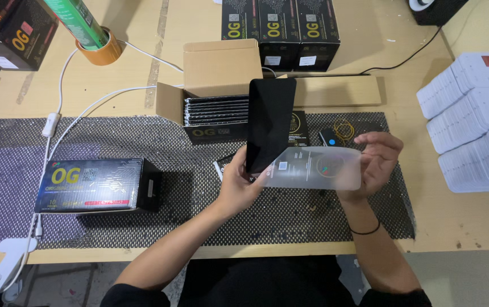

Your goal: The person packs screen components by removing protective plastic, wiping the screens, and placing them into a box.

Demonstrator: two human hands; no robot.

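At frame centre, the left hand (pixel 239 185) grips the lower edge of a flat black glass panel (pixel 270 122) — held upright. The right hand (pixel 376 162) pinches a translucent frosted film sheet (pixel 315 169) — just right of the panel, above the black mesh-covered surface (pixel 142 142).

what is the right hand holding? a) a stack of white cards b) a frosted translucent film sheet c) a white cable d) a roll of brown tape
b: the right hand grips one end of the frosted translucent film sheet, while the left hand holds the black glass panel upright beside it; the roll of brown tape sits far off on the table.
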